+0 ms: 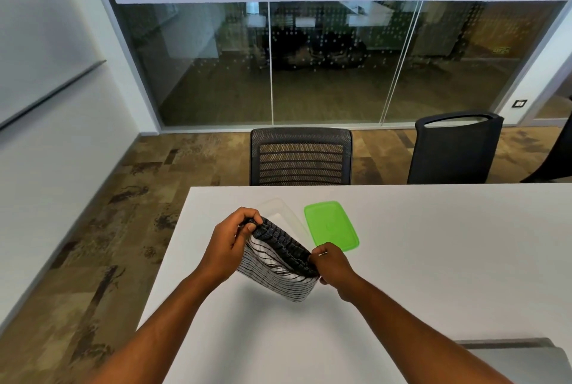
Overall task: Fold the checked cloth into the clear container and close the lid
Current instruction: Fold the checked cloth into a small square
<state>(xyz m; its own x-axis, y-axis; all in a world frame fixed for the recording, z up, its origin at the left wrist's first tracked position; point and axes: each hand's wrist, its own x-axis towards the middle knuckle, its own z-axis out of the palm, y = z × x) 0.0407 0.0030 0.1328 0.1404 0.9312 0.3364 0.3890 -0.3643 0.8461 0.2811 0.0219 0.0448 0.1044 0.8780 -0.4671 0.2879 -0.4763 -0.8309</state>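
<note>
Two hands hold the checked cloth (277,263) up off the desk (433,260), near the desk's left edge, about midway between front and far edges. Head view: left hand (227,247) pinches the cloth's far upper corner, fingers curled tight on the bunched edge; right hand (332,266) grips the near upper corner, fingers clamped on the fabric. Cloth is already doubled over, dark band on top, striped part hanging below. Clear container (280,213) sits just behind the cloth toward the far edge, partly hidden, open. Green lid (331,225) lies flat just right of it, touching or nearly so, can't tell.

Step in hand, by my read: folding, close to done. Next move calls for one more fold or a direct lowering into the container, tucking edges inside the rim, then fetching the lid and pressing it on.
</note>
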